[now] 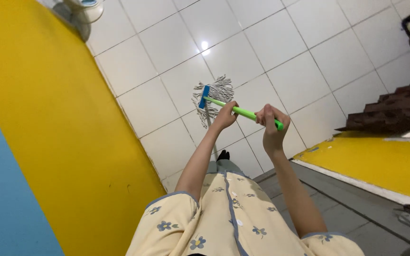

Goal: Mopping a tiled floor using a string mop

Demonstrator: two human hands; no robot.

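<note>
A mop with a bright green handle [245, 113], a blue head clamp and grey-white strings [213, 95] rests on the white tiled floor [271, 52]. My left hand [225, 115] grips the handle lower down, nearer the mop head. My right hand [271, 122] is closed around the handle's upper end. Both arms reach forward from short sleeves of a pale yellow flowered top. A dark foot [223, 155] shows on the tiles below my left hand.
A yellow wall [58, 118] with a blue band runs along the left. A fan [79, 12] stands at the top left. Dark brown steps [395, 111] rise at the right, beside a yellow ledge [380, 163] and a grey tiled strip.
</note>
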